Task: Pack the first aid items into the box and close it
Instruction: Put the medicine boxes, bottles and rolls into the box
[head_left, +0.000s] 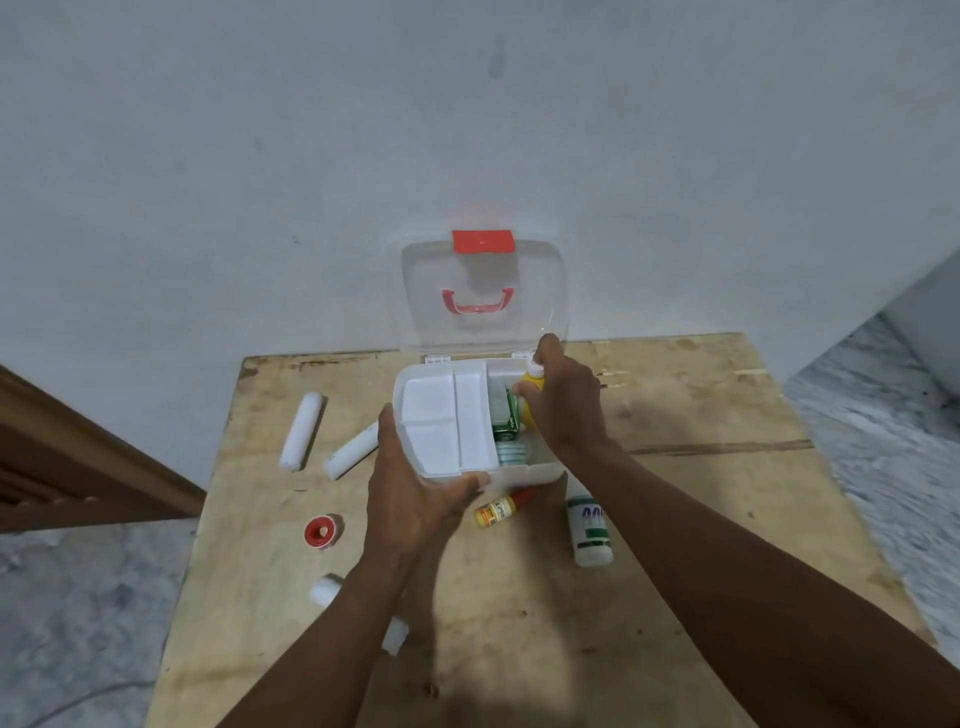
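A white first aid box (540, 470) stands open on the wooden table, its clear lid (485, 270) with red latch and handle leaning upright against the wall. My left hand (410, 488) grips the white divided tray (441, 421), which sits tilted over the box's left side. My right hand (563, 405) holds a yellow bottle (535, 387) with a white cap over the box's right part. A green carton (506, 415) and a pale packet (509, 452) lie inside.
On the table lie two white rolls (301, 436) (350, 449) at the left, a red tape spool (322, 531), a wrapped white roll (327, 590) under my left forearm, a small yellow tube with red cap (501, 509) and a white bottle (589, 527) in front of the box.
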